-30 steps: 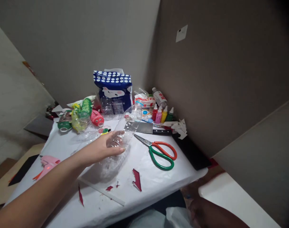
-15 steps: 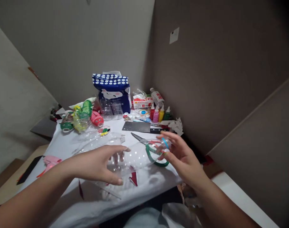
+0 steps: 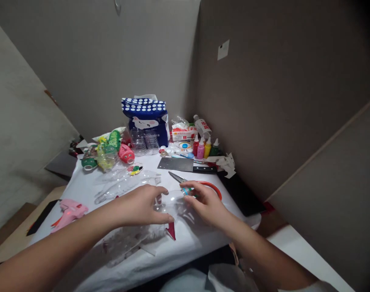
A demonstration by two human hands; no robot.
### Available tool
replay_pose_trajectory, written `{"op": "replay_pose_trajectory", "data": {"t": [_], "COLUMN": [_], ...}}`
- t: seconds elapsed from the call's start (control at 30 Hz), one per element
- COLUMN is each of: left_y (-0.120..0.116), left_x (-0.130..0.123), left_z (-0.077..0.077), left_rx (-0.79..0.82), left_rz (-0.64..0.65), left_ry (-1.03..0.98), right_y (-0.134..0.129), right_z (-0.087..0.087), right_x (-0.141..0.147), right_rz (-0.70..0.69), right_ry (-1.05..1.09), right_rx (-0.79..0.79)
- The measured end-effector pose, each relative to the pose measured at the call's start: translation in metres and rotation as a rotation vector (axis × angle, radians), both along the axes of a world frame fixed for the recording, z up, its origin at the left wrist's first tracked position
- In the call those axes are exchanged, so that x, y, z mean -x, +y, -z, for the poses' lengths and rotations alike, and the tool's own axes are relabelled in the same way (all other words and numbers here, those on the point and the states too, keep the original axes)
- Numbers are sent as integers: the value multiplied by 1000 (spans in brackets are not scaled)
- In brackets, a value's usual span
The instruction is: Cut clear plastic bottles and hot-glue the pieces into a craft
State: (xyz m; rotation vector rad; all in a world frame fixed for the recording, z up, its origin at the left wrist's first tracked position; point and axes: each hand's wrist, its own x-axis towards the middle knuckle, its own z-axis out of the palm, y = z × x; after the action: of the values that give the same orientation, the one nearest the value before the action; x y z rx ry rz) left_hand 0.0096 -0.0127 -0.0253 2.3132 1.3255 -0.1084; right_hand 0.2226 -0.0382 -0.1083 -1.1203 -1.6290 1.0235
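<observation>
- Right hand point(image 3: 207, 202): fingers closed on the bottle point(image 3: 172, 197) at its neck.
- Left hand point(image 3: 144, 206): fingers spread around the bottle; whether they grip cannot be told.
- Bottle: between both hands, over the worktop point(image 3: 199, 233).
- Scissors point(image 3: 176, 177): partly behind the right hand.
- Cleaver point(image 3: 176, 164): beyond the scissors.
- Glue gun point(image 3: 70, 211): at the worktop's left.

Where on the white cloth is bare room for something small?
Bare patches: between the pink glue gun and green-rimmed bottle; narrower, between the orange scissors handle and black sheet. Crowded: around the left hand, and the back, with blue bag and squeeze bottles.
</observation>
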Motion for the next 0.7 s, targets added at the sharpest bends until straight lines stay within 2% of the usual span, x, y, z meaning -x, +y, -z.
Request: {"op": "replay_pose_trajectory", "data": {"t": [0.03, 0.1, 0.13, 0.2, 0.3, 0.4, 0.7], "left_y": [2, 7, 9, 10, 9, 3, -21], "left_x": [0, 2, 4, 7, 13, 18, 33], "left_z": [1, 2, 2, 2, 2, 1, -9], "left_rx": [0, 14, 23, 30, 19, 0, -95], "left_rz": [-4, -19, -27, -38, -56, -75, -80], "left_ry": [7, 26, 42, 73, 101, 109, 150], "right_y": [3, 14, 21, 39, 64, 78, 86], "right_z": [-6, -18, -22, -25, -21, -18, -22], "right_x": [-6, -18, -24, -32, -35, -33, -31], "right_rz": [29, 108, 138, 171, 191, 211, 151], "right_ry": [-158, -669, -816, -961, -1093, -1175, -1196], "right_rx": [-65, -209, -218, -195, -140, -111, -146]}}
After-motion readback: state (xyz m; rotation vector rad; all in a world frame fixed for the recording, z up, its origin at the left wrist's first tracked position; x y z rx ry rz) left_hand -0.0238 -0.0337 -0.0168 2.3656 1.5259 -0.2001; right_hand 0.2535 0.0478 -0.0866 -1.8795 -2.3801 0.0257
